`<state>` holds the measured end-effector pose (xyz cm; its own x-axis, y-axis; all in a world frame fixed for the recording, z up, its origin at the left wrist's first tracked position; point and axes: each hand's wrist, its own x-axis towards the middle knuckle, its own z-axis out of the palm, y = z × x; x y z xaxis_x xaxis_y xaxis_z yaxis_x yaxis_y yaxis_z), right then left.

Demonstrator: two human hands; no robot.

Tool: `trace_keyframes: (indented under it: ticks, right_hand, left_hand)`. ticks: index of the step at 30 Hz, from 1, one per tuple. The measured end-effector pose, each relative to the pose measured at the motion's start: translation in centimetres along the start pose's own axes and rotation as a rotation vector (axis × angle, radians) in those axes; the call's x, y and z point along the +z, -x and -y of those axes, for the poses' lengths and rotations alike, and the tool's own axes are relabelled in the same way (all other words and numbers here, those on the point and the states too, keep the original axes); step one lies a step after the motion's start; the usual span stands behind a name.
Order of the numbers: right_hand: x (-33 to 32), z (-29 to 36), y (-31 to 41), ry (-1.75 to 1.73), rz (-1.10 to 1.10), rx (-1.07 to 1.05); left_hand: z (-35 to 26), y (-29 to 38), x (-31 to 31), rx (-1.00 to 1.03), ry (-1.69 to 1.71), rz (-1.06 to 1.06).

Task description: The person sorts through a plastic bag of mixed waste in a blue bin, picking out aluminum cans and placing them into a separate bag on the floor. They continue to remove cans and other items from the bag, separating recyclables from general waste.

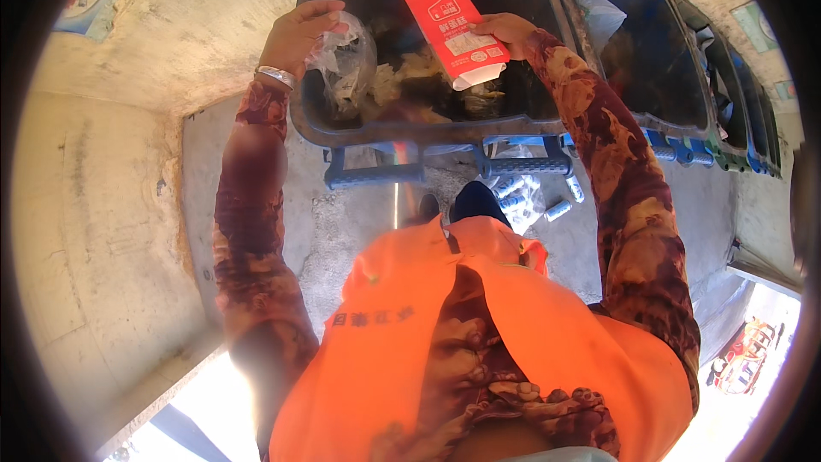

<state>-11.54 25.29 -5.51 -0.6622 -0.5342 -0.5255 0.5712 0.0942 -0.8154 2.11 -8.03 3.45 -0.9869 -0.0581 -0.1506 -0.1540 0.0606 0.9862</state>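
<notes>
My left hand (300, 38) is closed on a crumpled clear plastic bag (349, 67), which hangs over the left part of an open wheeled waste bin (397, 130). In my right hand (507, 32) is a red printed paper packet (449, 25), gripped at its right edge and tilted above the same bin. The packet's lower end looks open and pale inside. Beneath both hands, crumpled pale refuse (417, 70) lies in the bin; its details are blurred.
More open bins stand in a row to the right, one holding a white plastic bag (596, 16). Blue bin handles (375, 174) project towards me. On the floor near my shoes lies a clear bag of cans (519, 196), with loose cans (558, 210) beside it. A concrete wall (109, 205) rises at left.
</notes>
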Motion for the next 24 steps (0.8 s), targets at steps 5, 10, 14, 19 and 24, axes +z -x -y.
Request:
trace_keyframes:
  ticks: [5,10,14,19,24]
  right_hand:
    - [1.6,1.3,2.2,-0.383,-0.048,-0.197]
    - [3.4,0.4,3.6,-0.489,-0.001,-0.234]
    - [1.4,-0.4,8.2,-0.445,0.059,-0.137]
    - [-0.5,-1.3,12.4,-0.141,0.069,-0.208]
    - [-3.1,-2.1,14.1,-0.066,-0.112,-0.213]
  left_hand:
    - [-1.0,1.5,5.5,-0.159,-0.195,0.086]
    - [0.1,0.9,13.6,-0.309,-0.034,0.128]
    - [0.7,1.1,17.2,-0.235,0.119,-0.031]
    - [0.2,1.6,21.9,-0.165,0.036,-0.08]
    - [-1.8,4.7,21.6,-0.115,0.019,-0.136]
